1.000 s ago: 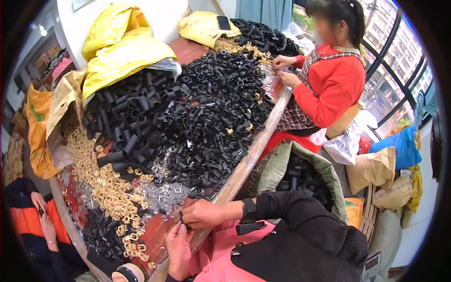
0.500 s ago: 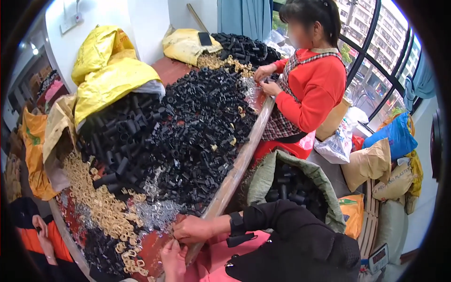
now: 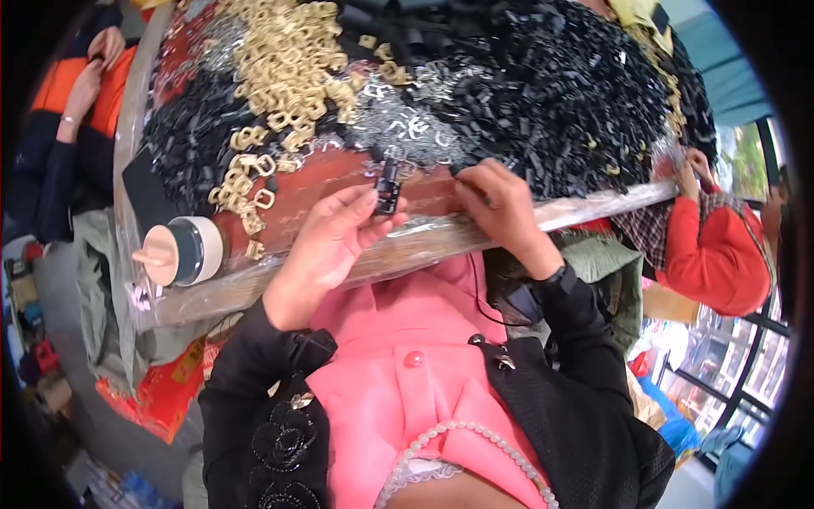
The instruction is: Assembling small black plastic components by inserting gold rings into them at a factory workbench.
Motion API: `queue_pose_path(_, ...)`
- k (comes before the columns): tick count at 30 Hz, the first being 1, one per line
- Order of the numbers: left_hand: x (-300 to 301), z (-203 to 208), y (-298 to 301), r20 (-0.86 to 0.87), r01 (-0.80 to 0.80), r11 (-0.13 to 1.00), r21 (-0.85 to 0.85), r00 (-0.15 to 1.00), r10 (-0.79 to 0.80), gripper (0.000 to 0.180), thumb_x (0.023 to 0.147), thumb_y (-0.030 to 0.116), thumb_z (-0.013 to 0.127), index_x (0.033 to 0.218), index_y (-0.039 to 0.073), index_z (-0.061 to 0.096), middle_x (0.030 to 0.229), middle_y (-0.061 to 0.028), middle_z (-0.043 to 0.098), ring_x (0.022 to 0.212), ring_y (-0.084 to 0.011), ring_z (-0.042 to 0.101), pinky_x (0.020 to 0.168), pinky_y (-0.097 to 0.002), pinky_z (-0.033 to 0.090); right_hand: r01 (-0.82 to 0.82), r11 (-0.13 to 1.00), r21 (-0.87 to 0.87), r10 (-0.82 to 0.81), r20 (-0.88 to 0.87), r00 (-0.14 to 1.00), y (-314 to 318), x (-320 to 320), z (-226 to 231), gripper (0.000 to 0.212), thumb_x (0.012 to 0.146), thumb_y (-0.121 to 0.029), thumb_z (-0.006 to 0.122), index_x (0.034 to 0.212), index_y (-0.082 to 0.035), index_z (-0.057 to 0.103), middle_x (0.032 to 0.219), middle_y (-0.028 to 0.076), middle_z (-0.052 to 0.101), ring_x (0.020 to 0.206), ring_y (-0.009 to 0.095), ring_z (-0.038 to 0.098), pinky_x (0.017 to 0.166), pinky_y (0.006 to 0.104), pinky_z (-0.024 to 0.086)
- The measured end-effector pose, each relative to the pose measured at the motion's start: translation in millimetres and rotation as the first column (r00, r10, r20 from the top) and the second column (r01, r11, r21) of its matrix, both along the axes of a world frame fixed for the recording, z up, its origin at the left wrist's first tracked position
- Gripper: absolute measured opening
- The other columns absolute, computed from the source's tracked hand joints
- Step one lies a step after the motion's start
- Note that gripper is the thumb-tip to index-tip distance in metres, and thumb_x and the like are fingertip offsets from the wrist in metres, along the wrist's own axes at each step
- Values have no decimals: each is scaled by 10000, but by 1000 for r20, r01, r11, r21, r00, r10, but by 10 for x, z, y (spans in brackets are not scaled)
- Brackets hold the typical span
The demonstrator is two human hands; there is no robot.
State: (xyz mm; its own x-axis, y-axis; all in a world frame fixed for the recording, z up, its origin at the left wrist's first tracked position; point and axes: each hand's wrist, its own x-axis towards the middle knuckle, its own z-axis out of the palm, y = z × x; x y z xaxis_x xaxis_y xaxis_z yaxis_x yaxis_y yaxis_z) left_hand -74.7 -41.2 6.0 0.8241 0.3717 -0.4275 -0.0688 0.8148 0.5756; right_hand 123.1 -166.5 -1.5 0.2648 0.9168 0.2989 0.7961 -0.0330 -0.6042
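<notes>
My left hand (image 3: pixel 337 233) is closed, with thumb and fingers pinching a small black plastic part (image 3: pixel 388 188) that stands upright above the table's near edge. To the right, my right hand (image 3: pixel 502 208) bends its fingers over the red tabletop (image 3: pixel 326 182) beside the heap of small black parts (image 3: pixel 551 93). Something dark shows at its fingertips, too small and covered to name. Silver wire clips (image 3: pixel 411 127) lie scattered just beyond both hands.
Gold-coloured rings (image 3: pixel 284 64) spread at the far left. A lidded cup (image 3: pixel 195 248) and a dark flat object (image 3: pixel 150 188) sit at the left corner. A wooden edge (image 3: pixel 373 261) borders the table. People in orange (image 3: pixel 64 93) and red (image 3: pixel 716 246) work on either side.
The view has swung down and to the left. My hands were close together at the table edge; now they are apart, the left holding up the black plastic part.
</notes>
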Motion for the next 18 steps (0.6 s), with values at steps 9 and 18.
queue_pose_path(9,-124,-51,-9,45,12,998,-62,999,-9,289,854,153,464,1049,-61,470,968,-160,562,838,-206,585,699,-232,505,125,982,-140,-47,459,887,-17,266,36,240,674,-101,615,903,-77,547,868,73,501,801,254,482,690,329,368)
queue_pose_path(18,-146,-15,-91,56,57,998,-31,997,-55,260,846,181,491,1019,-12,505,922,-91,577,828,-171,582,699,-228,483,-447,894,-36,445,188,876,103,-328,495,389,610,-206,663,982,-135,575,1074,83,479,997,269,413,807,367,314)
